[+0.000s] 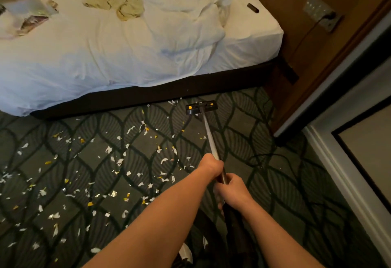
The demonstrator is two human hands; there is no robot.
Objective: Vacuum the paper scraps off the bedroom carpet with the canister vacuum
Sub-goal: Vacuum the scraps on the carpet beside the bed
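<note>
My left hand (211, 165) grips the metal vacuum wand (208, 133) higher up, and my right hand (231, 191) grips it just below, near the dark hose. The wand runs forward to the black floor head (201, 107) with yellow spots, which sits on the patterned carpet (275, 193) close to the bed's dark base. Several white, yellow and silver paper scraps (118, 162) lie scattered over the carpet left of the wand, and a few scraps lie by the floor head. The canister itself is hidden.
A bed (127, 56) with rumpled white sheets, a yellowish cloth (120, 3) and packaging fills the top left. A wooden panel with a wall socket (321, 11) and a plugged cord stands right. A black cable (264, 159) loops on the carpet. White skirting (342, 172) runs along the right.
</note>
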